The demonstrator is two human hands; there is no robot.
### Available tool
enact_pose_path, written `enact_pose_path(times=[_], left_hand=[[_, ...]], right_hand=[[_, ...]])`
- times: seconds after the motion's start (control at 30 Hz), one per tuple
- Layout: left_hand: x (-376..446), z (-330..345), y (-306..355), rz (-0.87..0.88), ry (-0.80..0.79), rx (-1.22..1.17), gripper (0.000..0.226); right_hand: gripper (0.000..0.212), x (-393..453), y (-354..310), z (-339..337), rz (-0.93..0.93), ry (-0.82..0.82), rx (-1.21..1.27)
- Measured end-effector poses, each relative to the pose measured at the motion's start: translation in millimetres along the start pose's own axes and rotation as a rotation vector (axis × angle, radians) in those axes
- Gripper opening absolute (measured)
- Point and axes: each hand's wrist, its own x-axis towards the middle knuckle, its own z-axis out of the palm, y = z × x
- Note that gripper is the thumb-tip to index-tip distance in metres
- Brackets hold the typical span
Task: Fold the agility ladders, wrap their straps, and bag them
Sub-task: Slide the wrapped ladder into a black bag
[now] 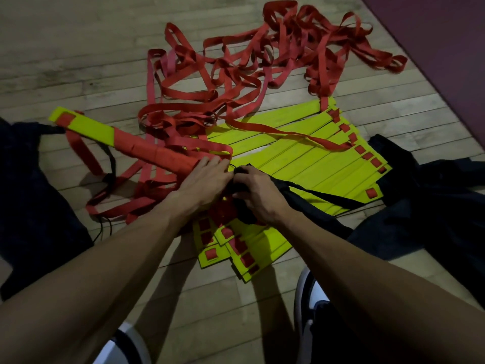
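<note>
Bundle (147, 147) wrapped; left hand (202, 183) grips it, right hand (256, 191) pinches black bag (301, 191). Second ladder (301, 153) and straps (262, 61) still loose.

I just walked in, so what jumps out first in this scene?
The tangle of red straps sprawled over the wooden floor at the top, then the fan of bright yellow rungs spread below it. At the centre, the left hand and right hand meet over a strap-wrapped bundle and a black bag.
</note>
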Motion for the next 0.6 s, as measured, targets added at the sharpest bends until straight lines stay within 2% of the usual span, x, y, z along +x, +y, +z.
enact_pose_path(times=[0.17, 0.27, 0.33, 0.47, 0.53, 0.57, 0.6], left_hand=[[3, 0, 3, -0.029, 0.061, -0.174, 0.027], [-2, 9, 9, -0.142, 0.12, -0.464, 0.052], [-4, 13, 16, -0.134, 0.183, -0.624, 0.061], [-1, 27, 30, -0.138, 0.261, -0.845, 0.048], [1, 32, 34, -0.156, 0.203, -0.937, 0.041], [2, 33, 34, -0.163, 0.151, -0.927, 0.047], [1, 33, 30, -0.163, 0.093, -0.829, 0.065]], right_hand=[[0.029, 3, -6, -10, 0.025, -0.024, -0.021], [0.029, 4, -8, -6, 0.044, -0.031, -0.172], [0.029, 5, -9, -4, 0.045, -0.051, -0.232], [0.034, 6, -7, -2, 0.086, -0.12, -0.337], [0.036, 5, -5, 1, 0.088, -0.153, -0.345], [0.035, 5, -2, 3, 0.094, -0.151, -0.332], [0.034, 4, 2, 5, 0.109, -0.141, -0.315]])
